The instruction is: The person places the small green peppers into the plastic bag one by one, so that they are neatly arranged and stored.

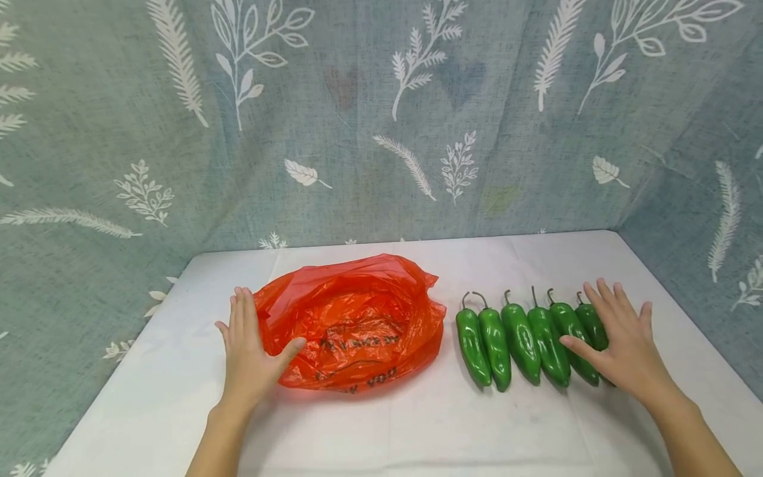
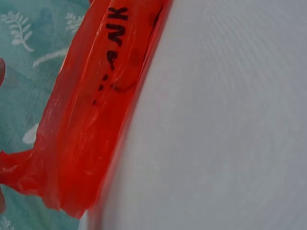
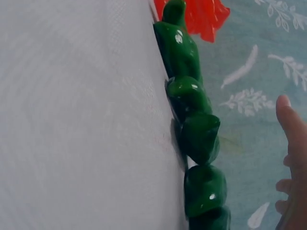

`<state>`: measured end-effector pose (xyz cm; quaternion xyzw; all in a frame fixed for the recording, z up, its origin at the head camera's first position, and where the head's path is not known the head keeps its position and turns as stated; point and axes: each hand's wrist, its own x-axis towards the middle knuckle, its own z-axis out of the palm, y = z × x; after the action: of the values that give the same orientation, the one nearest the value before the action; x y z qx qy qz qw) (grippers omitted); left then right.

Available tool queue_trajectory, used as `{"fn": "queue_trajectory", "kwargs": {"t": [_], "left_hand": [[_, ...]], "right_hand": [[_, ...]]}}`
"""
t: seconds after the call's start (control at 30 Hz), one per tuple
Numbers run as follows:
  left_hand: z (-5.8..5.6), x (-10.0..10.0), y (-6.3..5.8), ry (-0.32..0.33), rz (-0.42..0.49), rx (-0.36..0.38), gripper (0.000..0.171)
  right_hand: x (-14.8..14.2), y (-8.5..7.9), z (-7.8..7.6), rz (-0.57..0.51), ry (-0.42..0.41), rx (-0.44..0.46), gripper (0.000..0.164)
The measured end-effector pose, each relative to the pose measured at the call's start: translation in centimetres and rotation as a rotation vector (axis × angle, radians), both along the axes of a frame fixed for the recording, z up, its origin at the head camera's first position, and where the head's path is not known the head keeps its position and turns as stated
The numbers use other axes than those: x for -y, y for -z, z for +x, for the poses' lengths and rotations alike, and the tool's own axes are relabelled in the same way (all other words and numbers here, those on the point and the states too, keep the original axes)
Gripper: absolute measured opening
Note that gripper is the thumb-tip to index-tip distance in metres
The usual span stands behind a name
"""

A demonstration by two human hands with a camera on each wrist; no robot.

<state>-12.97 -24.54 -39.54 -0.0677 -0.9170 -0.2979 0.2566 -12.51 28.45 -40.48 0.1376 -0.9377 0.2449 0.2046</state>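
A red plastic bag [image 1: 357, 331] with black print lies on the white table, its mouth spread open toward me. My left hand [image 1: 250, 344] is at the bag's left side, fingers straight and thumb out over its edge; whether it touches the bag I cannot tell. To the right, several glossy green peppers [image 1: 522, 341] lie side by side in a row, stems pointing away. My right hand [image 1: 620, 341] hovers with spread, straight fingers over the right end of the row, partly hiding the last peppers. In the right wrist view the peppers [image 3: 192, 96] appear end-on beside the fingers.
The white tablecloth [image 1: 417, 437] covers the table up to its far and side edges. Behind and beside it hangs a grey-green cloth [image 1: 357, 146] with white leaf prints.
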Motion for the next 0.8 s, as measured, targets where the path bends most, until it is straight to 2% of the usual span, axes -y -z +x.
{"fn": "queue_trajectory", "kwargs": {"t": [0.17, 0.37, 0.5, 0.63, 0.8], "left_hand": [[-0.1, 0.9, 0.3, 0.004, 0.098, 0.007, 0.107], [0.0, 1.6, 0.3, -0.034, 0.306, 0.167, 0.103], [0.0, 1.8, 0.2, -0.035, 0.431, 0.219, 0.098], [-0.1, 2.1, 0.4, 0.020, 0.500, 0.269, 0.091], [-0.4, 2.6, 1.1, 0.114, 0.576, 0.305, 0.087]], "right_hand": [[-0.7, 0.6, -0.2, -0.072, 0.000, 0.033, 0.088], [-1.4, 1.9, -0.5, -0.203, -0.014, 0.030, 0.079], [-1.9, 2.5, -0.7, -0.284, -0.042, 0.038, 0.072], [-2.4, 3.2, -0.5, -0.369, -0.047, 0.106, 0.068], [-2.8, 4.2, -0.2, -0.443, 0.016, 0.209, 0.066]]}}
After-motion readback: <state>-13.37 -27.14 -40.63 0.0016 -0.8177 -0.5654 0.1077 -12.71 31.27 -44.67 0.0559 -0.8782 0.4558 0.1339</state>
